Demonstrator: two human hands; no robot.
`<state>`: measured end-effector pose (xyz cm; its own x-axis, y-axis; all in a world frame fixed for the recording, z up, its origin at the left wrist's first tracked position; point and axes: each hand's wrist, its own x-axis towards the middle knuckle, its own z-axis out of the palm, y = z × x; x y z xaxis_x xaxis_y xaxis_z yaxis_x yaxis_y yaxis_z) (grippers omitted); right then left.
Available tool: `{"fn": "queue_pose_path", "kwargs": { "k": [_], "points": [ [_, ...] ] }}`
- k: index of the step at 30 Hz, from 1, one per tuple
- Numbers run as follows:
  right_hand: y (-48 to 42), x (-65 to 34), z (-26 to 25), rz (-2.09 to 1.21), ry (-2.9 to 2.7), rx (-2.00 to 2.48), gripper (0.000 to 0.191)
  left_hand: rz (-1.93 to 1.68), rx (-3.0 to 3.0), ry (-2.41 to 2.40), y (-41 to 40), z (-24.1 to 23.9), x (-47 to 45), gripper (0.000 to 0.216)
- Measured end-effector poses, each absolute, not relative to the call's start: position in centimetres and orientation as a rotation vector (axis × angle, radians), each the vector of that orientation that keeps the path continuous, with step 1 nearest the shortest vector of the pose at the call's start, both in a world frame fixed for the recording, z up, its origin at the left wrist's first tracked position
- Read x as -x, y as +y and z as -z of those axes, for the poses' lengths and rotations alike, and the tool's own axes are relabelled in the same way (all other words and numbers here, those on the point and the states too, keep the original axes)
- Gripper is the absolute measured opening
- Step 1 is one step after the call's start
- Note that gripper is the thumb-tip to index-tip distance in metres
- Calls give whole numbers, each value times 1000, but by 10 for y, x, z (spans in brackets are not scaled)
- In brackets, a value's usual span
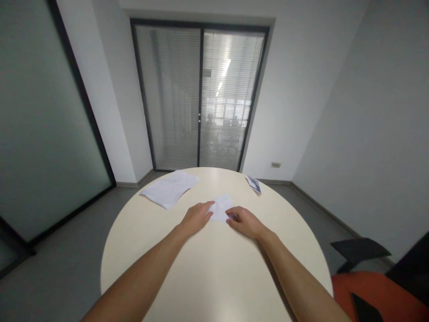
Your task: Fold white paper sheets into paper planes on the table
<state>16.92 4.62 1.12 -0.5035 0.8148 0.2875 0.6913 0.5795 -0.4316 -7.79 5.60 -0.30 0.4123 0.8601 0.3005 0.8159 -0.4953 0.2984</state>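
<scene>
A small folded white paper (221,206) lies near the middle of the round cream table (214,277). My left hand (196,217) rests on the table at the paper's left edge, its fingers stretched out flat and touching the paper. My right hand (244,221) lies at the paper's lower right corner, fingers curled and pressing on that corner.
A loose stack of white sheets (170,188) lies at the table's far left. A small folded paper piece (254,184) sits at the far right edge. An orange chair with a dark object (375,297) stands at the right. Glass doors with blinds (201,96) are ahead.
</scene>
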Motion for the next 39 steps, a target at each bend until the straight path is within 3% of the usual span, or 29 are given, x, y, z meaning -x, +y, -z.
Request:
{"fn": "queue_pose_path", "kwargs": {
  "k": [6, 14, 21, 39],
  "points": [
    [47, -170, -9, -361, -2335, 1182, 45, -649, -2564, 1467, 56, 5, 77, 46],
    [45, -166, -8, -312, -2418, 1099, 29, -658, -2615, 1440, 58, 9, 79, 33],
    [45, -166, -9, -331, -2430, 1070, 26, -687, -2628, 1412, 56, 7, 78, 23],
    [44, -160, -9, -294, -2467, 985, 28, -672, -2804, 1407, 49, 2, 73, 24]
  ]
}}
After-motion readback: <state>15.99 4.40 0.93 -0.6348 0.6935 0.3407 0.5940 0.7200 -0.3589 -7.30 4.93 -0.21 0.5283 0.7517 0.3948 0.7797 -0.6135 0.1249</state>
